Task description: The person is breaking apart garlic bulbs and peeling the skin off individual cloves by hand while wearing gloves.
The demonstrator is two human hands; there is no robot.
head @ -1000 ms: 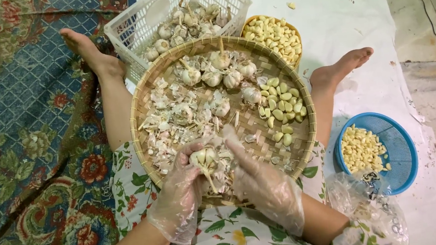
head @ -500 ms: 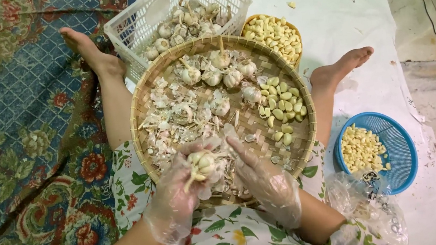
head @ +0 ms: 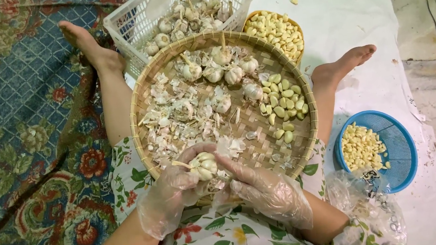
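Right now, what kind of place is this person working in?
Probably a home floor used for food prep: a patterned rug, a white sheet over tiles, and a woven tray of garlic on the lap.

You've got two gloved hands, left hand and right hand, on one garlic bulb. One round woven tray, about seven whole bulbs at its 12 o'clock. One white basket, one yellow bowl, one blue strainer at 4 o'clock
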